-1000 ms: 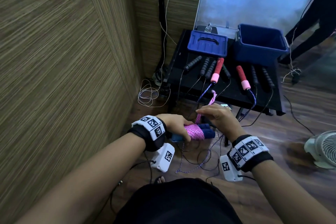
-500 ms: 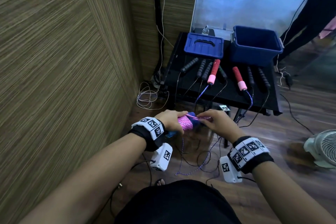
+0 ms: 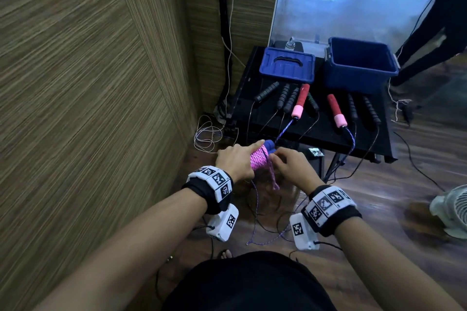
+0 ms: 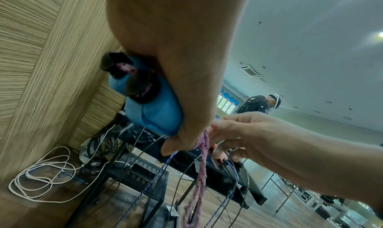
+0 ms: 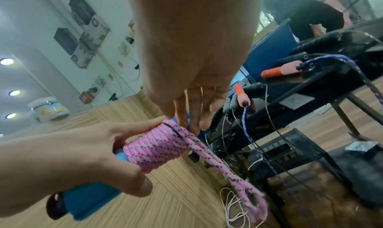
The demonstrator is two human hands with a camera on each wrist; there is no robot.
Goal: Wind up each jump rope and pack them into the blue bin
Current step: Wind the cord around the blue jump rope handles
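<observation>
1. Head view: the left hand [image 3: 236, 160] is gripping the blue foam handles [image 3: 269, 145] of the pink jump rope [image 3: 259, 160], fingers curled round the bundle and the index finger lying straight along the top of the coils.
2. Right wrist view is showing the pink cord wound in tight turns round the handles, with a short doubled loop [image 5: 244, 189] hanging loose below.
3. The right hand [image 3: 290, 165] is sitting just beside the coil, fingertips [image 5: 193, 126] touching the upper edge of the winding; whether they are pinching the cord I cannot tell.
4. Up on the black desk [image 3: 326, 131], the blue bin [image 3: 360, 68] is standing open at the far right corner, its lid [image 3: 286, 65] lying beside it to the left.
5. In front of them, black-handled ropes and a red-and-pink-handled rope [image 3: 299, 101] are lying in a row, cords trailing off the desk edge toward the wooden floor [image 3: 379, 209].
</observation>
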